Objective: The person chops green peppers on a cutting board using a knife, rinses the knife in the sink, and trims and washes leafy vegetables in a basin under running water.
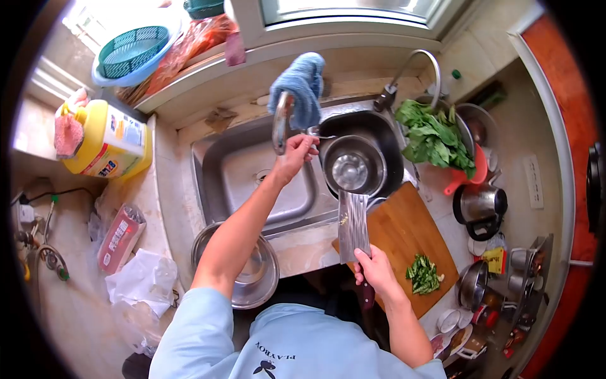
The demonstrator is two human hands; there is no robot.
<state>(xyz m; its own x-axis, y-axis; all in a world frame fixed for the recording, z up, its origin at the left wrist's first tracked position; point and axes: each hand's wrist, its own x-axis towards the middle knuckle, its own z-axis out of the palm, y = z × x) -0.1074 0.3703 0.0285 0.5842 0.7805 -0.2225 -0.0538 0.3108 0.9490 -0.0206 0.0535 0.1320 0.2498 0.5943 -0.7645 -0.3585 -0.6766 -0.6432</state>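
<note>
My right hand [377,273] is closed around the handle of a cleaver [353,226]. Its broad, wet-looking blade points up toward the sink, with small bits stuck on it. My left hand [295,156] reaches over the sink divider, fingers closed at the lever of the faucet [281,123]; the grip is partly hidden. A blue cloth [304,82] drapes over that faucet. In the dark right basin [394,142] stands a metal pot [353,165] with shiny water inside. Chopped greens [424,275] lie on the wooden cutting board [404,230] beside my right hand.
Left of the pot is the steel basin [252,164]. A metal bowl [268,271] stands by my left arm. Leafy greens [432,136], a red colander [480,167] and a kettle [481,203] crowd the right. A yellow jug [110,139] stands left.
</note>
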